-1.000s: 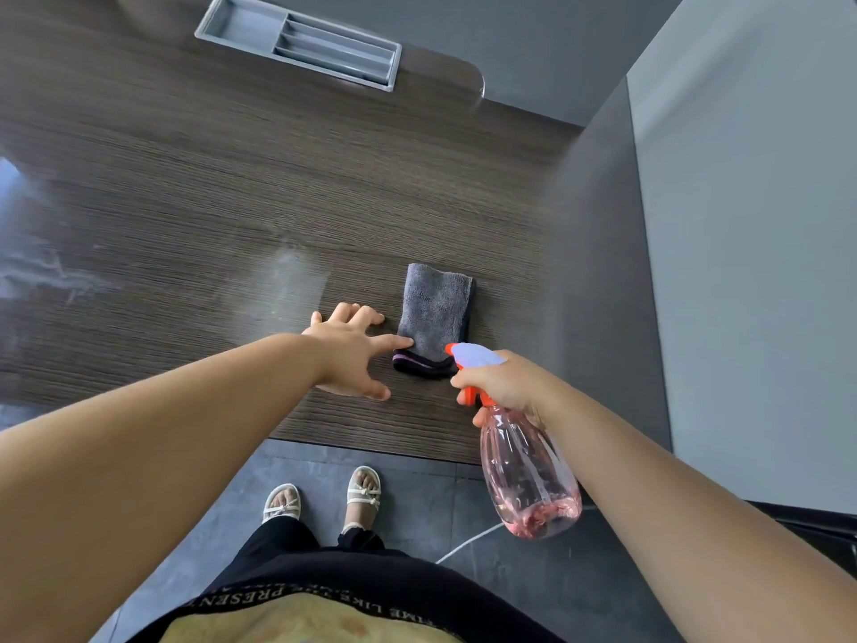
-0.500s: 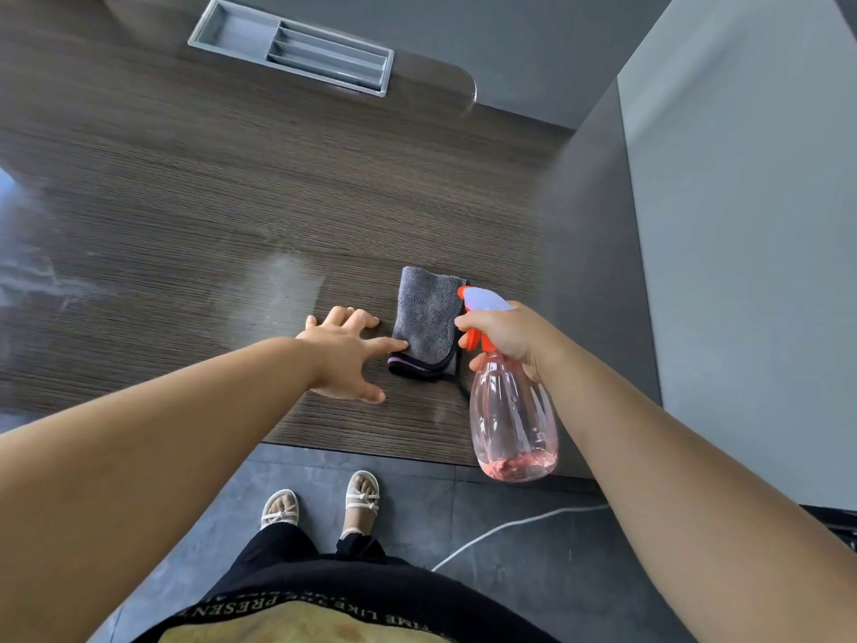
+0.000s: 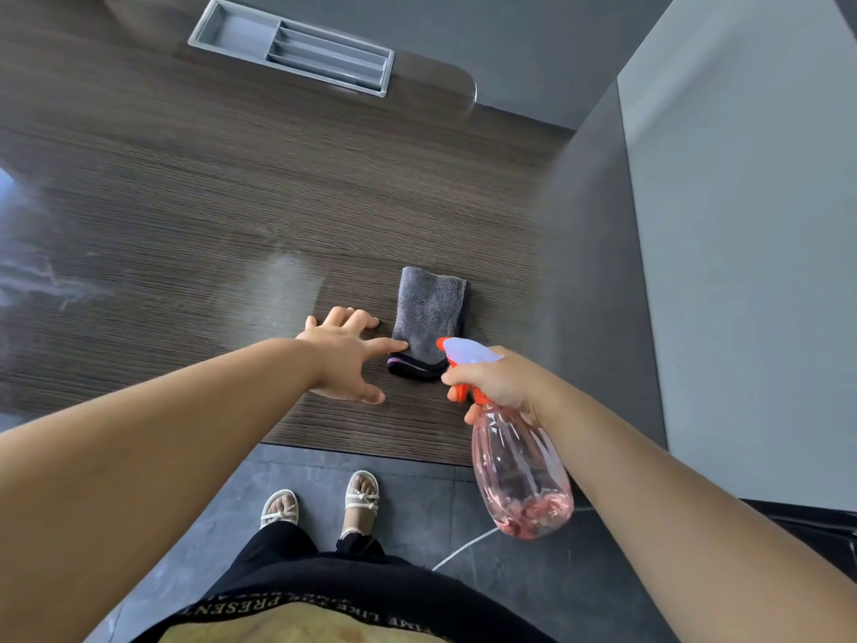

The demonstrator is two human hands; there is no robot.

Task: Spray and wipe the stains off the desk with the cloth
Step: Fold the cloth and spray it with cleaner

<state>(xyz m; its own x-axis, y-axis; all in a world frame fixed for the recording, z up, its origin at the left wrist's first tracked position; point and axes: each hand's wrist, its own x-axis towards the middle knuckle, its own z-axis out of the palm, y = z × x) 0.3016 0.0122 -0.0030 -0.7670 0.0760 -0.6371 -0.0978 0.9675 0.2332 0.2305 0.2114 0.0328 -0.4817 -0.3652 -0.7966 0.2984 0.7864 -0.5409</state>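
My left hand (image 3: pixel 341 359) lay spread flat on the desk (image 3: pixel 185 201), index tip touching the folded grey cloth (image 3: pixel 429 313) just right of it, lengthwise away from me; right hand (image 3: pixel 498 380) gripped the pink spray bottle (image 3: pixel 519 466).

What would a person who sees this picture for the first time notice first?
First the pink spray bottle, gripped at its neck by the right hand over the near edge of the dark desk. Next the folded grey cloth lying just beyond it, with the left hand flat on the desk and one of its fingers touching the cloth. A pale smear shows on the wood left of the cloth.
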